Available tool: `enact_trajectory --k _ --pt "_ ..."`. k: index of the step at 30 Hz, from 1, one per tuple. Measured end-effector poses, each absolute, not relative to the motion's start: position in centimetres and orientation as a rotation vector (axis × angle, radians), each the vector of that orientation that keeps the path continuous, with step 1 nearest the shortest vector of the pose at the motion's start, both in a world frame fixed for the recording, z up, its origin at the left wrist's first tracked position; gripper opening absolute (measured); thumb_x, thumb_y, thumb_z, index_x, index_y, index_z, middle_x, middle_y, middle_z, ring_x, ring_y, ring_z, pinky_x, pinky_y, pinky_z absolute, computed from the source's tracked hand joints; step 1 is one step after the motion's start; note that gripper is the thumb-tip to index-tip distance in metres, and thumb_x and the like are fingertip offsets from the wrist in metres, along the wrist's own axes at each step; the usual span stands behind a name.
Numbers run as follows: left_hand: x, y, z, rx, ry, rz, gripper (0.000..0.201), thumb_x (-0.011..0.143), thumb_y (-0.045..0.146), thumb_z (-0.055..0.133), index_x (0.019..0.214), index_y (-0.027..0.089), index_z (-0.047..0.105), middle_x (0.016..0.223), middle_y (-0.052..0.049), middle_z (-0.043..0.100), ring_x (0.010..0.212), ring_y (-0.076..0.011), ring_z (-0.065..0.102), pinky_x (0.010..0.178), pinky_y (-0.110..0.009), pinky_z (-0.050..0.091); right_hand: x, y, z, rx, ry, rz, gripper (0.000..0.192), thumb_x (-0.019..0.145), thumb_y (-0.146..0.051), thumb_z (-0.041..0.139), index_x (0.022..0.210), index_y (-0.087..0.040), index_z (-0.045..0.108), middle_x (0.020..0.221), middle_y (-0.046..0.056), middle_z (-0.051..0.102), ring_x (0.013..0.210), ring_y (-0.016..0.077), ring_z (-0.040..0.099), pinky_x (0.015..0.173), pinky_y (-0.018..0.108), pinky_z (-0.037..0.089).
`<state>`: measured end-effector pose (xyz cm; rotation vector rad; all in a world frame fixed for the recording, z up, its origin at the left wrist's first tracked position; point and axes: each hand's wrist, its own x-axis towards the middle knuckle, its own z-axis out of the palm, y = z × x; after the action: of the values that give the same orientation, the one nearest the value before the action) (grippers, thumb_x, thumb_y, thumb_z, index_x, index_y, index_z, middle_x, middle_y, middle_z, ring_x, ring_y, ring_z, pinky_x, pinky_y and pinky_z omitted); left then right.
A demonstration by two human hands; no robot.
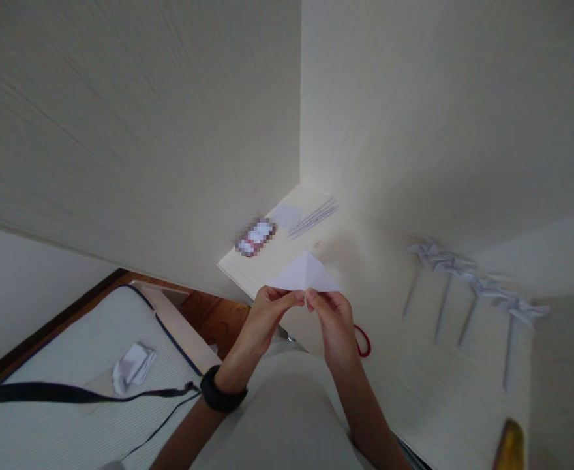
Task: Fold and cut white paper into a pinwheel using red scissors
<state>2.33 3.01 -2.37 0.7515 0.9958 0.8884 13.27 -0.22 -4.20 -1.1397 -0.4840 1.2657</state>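
Note:
Between my two hands is a folded sheet of white paper (305,273), triangular in outline with a crease down its middle and its point away from me. My left hand (272,310) pinches the near edge just left of the crease, and a black band sits on that wrist. Close beside it, my right hand (332,316) pinches the same edge on the right side. The thumbs nearly meet at the middle; the fingers beneath the paper are partly hidden. A red loop, perhaps a scissors handle (364,341), shows by my right wrist.
On the white table (379,391) lie several thin sticks (314,219), a white paper piece (287,215) and a blurred-out phone-like object (256,237). Several paper pinwheels (446,266) on sticks lie at right. Walls border the far sides. Crumpled paper (134,367) rests on a mattress (72,339) at left.

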Motion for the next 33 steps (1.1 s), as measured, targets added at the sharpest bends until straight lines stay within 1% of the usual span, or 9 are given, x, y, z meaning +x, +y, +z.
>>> enact_trajectory --k 5,9,14,17,24,29,31,33 --pt "1.5 3.2 -3.0 0.712 0.999 0.961 0.016 0.062 0.025 0.084 0.058 0.015 0.071 0.062 0.001 0.068 0.065 -0.0105 0.058 0.071 -0.020 0.046 13.6 -0.1 -4.3 -1.166 -0.443 1.228 0.033 0.063 -0.041 0.078 0.053 -0.020 0.055 0.056 -0.003 0.055 0.059 0.0122 0.046 0.059 0.028 0.039" --pt "0.7 3.7 -3.4 0.702 0.983 0.976 0.019 0.062 0.025 0.085 0.059 0.014 0.070 0.064 0.000 0.068 0.067 -0.0105 0.059 0.071 -0.019 0.047 13.6 0.1 -4.0 -1.170 -0.435 1.224 0.034 0.062 -0.042 0.078 0.053 -0.020 0.054 0.057 -0.002 0.054 0.059 0.0125 0.046 0.059 0.028 0.039" --pt "0.0 4.1 -2.8 0.701 1.028 0.975 0.020 0.062 0.025 0.085 0.062 0.013 0.070 0.059 0.001 0.064 0.060 -0.0083 0.055 0.062 -0.017 0.043 13.7 0.3 -4.0 -1.162 -0.430 1.233 0.036 0.062 -0.043 0.078 0.052 -0.020 0.053 0.056 -0.002 0.053 0.060 0.0129 0.046 0.059 0.028 0.038" --pt "-0.1 4.2 -2.3 0.703 1.053 0.984 0.022 0.060 0.026 0.086 0.060 0.013 0.069 0.057 0.001 0.062 0.059 -0.0081 0.053 0.060 -0.017 0.042 13.8 0.4 -4.3 -1.156 -0.426 1.231 0.035 0.063 -0.043 0.078 0.053 -0.020 0.054 0.057 -0.002 0.053 0.059 0.0127 0.045 0.060 0.029 0.037" --pt "-0.7 4.5 -2.0 0.715 1.082 1.034 0.021 0.059 0.025 0.086 0.058 0.012 0.068 0.057 0.000 0.061 0.061 -0.0094 0.054 0.061 -0.018 0.043 13.9 0.4 -4.8 -1.136 -0.425 1.214 0.035 0.063 -0.044 0.079 0.056 -0.019 0.055 0.056 -0.004 0.051 0.059 0.0126 0.044 0.061 0.029 0.035" --pt "-1.8 4.9 -2.4 0.689 1.097 1.116 0.023 0.058 0.027 0.086 0.057 0.014 0.067 0.057 0.002 0.060 0.060 -0.0081 0.053 0.061 -0.017 0.044 14.4 0.2 -4.8 -1.115 -0.428 1.172 0.033 0.069 -0.041 0.078 0.058 -0.020 0.055 0.057 -0.005 0.049 0.061 0.0125 0.043 0.065 0.030 0.035" --pt "-1.7 4.8 -2.7 0.680 1.101 1.109 0.022 0.058 0.027 0.087 0.060 0.015 0.069 0.058 0.002 0.062 0.060 -0.0075 0.054 0.061 -0.017 0.045 14.3 0.2 -4.8 -1.107 -0.431 1.162 0.033 0.071 -0.040 0.077 0.058 -0.020 0.054 0.058 -0.005 0.048 0.062 0.0123 0.042 0.065 0.029 0.034" --pt "-1.2 4.4 -2.9 0.680 1.092 1.055 0.022 0.056 0.026 0.089 0.066 0.014 0.073 0.063 0.001 0.067 0.061 -0.0085 0.057 0.063 -0.018 0.047 13.9 0.2 -4.7 -1.097 -0.439 1.172 0.033 0.071 -0.040 0.076 0.058 -0.020 0.054 0.058 -0.005 0.047 0.061 0.0121 0.041 0.064 0.029 0.034"
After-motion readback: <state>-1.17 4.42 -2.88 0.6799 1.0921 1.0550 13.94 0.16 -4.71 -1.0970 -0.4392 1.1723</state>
